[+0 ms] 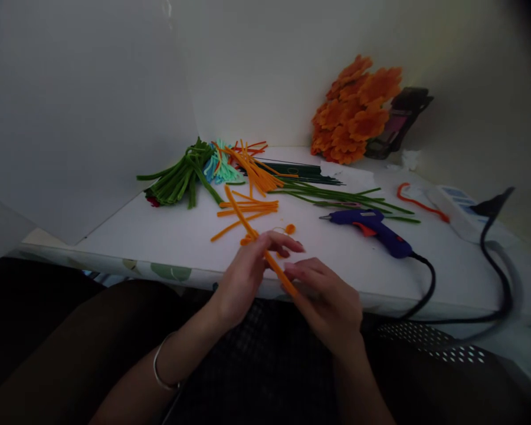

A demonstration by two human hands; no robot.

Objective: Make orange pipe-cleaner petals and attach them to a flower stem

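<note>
Left hand [245, 274]: holding an orange strip [278, 271] above the tabletop [194, 239]; could slip if pinched lightly.
Right hand [330, 301]: pinched narrow on the near end; could kink it if twisted hard.
Coil [290, 228]: just beyond; could roll if knocked.
Loose strips [248, 206]: liable to scatter if brushed.
Glue gun [376, 230]: could burn if hot; impossible to tell.
Cord [431, 289]: might drag the gun if snagged.

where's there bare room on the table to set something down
Front left, the white tabletop is bare between the green bundle and the front edge. A smaller patch lies between the glue gun and white power strip. Back centre is crowded, with orange stems beside teal ones.
</note>
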